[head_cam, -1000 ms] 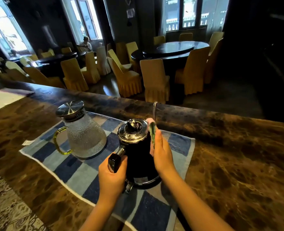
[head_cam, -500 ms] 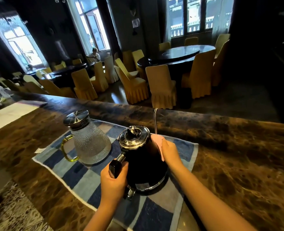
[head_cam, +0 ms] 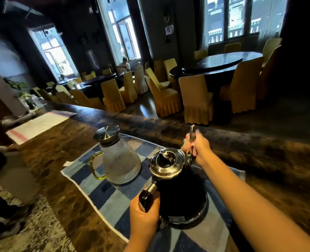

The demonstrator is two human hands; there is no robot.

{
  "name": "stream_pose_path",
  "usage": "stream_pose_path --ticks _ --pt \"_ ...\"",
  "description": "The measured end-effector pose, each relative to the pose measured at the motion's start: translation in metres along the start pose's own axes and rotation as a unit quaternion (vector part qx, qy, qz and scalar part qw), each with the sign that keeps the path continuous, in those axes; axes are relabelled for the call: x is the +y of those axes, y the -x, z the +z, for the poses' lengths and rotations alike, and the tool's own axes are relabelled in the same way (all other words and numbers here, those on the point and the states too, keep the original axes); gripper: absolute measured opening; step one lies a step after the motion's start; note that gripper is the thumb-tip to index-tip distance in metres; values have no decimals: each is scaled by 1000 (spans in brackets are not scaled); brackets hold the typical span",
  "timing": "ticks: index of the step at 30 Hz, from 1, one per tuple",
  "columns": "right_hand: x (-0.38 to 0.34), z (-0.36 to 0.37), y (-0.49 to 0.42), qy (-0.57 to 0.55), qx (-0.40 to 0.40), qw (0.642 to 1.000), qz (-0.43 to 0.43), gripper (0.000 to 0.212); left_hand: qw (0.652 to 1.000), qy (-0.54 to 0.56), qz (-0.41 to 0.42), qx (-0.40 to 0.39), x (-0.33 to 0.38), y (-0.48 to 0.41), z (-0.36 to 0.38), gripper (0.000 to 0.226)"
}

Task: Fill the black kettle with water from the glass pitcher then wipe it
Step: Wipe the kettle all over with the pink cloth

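The black kettle (head_cam: 182, 193) with a shiny metal lid stands on a blue checked cloth mat (head_cam: 112, 195) on the marble counter. My left hand (head_cam: 143, 213) grips the kettle's black handle at its near left side. My right hand (head_cam: 197, 148) reaches past the lid and is curled round the thin metal gooseneck spout (head_cam: 192, 130), with a small cloth (head_cam: 185, 143) pinched against it; most of the cloth is hidden. The glass pitcher (head_cam: 118, 160), textured, with a metal lid and a yellow-green handle, stands on the mat to the left of the kettle, apart from it.
The brown marble counter (head_cam: 259, 160) runs left to right, its far edge just behind the mat. A striped towel (head_cam: 39, 124) lies far left on it. Beyond are yellow-covered chairs (head_cam: 196, 99), dark round tables and a seated person (head_cam: 124, 64) by the window.
My right hand moved with the cloth from the kettle's right side up and forward onto the spout. My left hand stayed on the handle. The camera view tilted up and shifted.
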State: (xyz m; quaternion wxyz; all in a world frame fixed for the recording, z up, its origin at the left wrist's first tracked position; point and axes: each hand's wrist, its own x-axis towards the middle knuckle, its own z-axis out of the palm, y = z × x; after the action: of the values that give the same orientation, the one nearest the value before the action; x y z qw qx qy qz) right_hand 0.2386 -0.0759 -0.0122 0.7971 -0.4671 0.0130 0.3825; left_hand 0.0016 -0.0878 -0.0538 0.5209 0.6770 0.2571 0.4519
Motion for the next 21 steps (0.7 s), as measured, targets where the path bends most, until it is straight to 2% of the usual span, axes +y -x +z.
stream_pose_path --ticks 2,4,7,9,12,14,17,19,21 --pt "-16 13 5 -14 -19 999 -45 51 1000 -7 11 0 2 0 1 32" --pt "-24 14 10 14 -16 995 -95 52 1000 -8 14 1 5 -1 2 26" --pt "-27 7 15 33 -1 990 -137 32 1000 4 -10 -15 3 -5 0 10" --pt "-33 4 18 -24 5 990 -136 12 1000 2 -20 -25 -1 -8 -1 10" --pt "-56 4 26 -161 10 976 -145 21 999 13 -34 -40 -2 -10 0 18" --pt "-67 10 36 -98 -5 973 -207 22 998 12 -36 -45 0 -10 -1 17" --pt "-67 22 59 68 -82 954 -280 19 997 0 -43 -61 0 -10 -2 24" --pt "-56 24 76 170 -148 930 -291 21 997 -11 -48 -66 0 -10 -2 31" --pt "-37 24 91 263 -198 900 -284 23 996 -20 -42 -70 2 -10 -3 28"
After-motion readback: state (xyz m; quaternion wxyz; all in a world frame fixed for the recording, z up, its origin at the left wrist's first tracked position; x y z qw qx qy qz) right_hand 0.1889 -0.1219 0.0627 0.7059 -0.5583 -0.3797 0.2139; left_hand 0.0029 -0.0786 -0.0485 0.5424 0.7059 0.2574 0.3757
